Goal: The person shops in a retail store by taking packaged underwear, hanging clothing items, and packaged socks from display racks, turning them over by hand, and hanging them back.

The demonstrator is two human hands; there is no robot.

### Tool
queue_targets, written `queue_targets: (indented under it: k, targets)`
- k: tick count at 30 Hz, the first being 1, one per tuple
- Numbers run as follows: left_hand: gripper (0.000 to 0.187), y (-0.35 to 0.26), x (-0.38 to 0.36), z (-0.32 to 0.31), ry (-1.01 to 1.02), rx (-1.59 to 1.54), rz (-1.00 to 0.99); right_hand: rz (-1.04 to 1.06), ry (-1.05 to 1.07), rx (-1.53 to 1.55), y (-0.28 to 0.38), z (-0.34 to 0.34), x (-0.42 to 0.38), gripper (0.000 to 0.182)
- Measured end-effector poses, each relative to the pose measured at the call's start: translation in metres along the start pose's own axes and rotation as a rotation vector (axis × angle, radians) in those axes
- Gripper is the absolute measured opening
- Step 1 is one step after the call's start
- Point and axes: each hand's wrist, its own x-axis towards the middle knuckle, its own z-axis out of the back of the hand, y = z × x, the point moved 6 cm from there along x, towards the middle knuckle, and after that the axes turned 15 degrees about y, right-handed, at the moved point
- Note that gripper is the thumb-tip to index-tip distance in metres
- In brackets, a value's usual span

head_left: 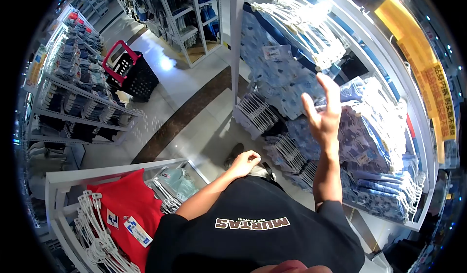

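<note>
My right hand [325, 112] is raised in front of the clothes rack, thumb and fingers apart, with nothing in it. Its fingertips are just below a row of white hangers [311, 35]. From these hang light blue patterned garments [272, 73] with a white tag [277, 52]. Behind and right of the hand is a second bunch of pale printed garments [362, 132]. My left hand [246, 163] is held low at my waist, its fingers curled together; I cannot tell what, if anything, is inside them.
Close on my left, a white rack [53, 188] holds red garments [129, 210] on white hangers. A black shopping basket with a red handle [138, 78] stands on the floor ahead to the left. Folded garments [384, 185] lie low at right. More clothes shelves [177, 20] stand beyond.
</note>
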Motion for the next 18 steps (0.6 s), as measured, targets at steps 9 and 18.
queue_targets:
  k: [9, 18]
  targets:
    - [0.026, -0.001, 0.027, 0.083, -0.105, -0.001, -0.009, -0.105, -0.111, -0.17, -0.034, -0.035, 0.096, 0.051]
    - [0.027, -0.016, 0.066, 0.133, 0.003, 0.076, 0.012, -0.337, -0.046, -0.165, -0.064, -0.051, 0.108, 0.028]
